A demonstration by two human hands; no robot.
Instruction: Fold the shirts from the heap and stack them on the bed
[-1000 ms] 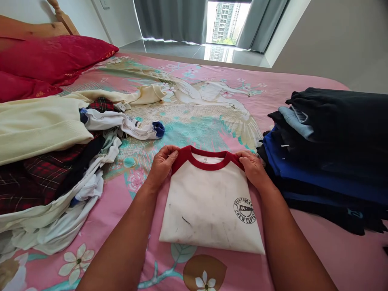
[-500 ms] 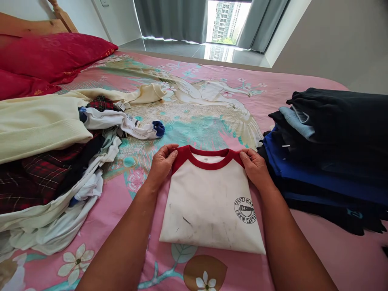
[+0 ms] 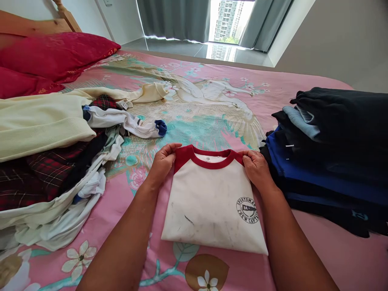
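"Pink flowered bedsheet [image 3: 327, 242] all round. Where's the shirt [image 3: 214, 202]?"

"Flat on it in front of me, folded, collar [image 3: 212, 165] away from me, between jumbled clothes [image 3: 60, 169] on my left and a dark folded pile [image 3: 336, 149] on my right."

"And your grip?"

"Left fingers [image 3: 170, 150] pinch one red shoulder [image 3: 182, 159], right fingers [image 3: 247, 161] the other."

Across the room from me, daylight glares between the grey fabric curtains [image 3: 174, 20] and bounces off glossy grey tiles [image 3: 182, 48]; shadows fall soft, while the view's edges look stretched.
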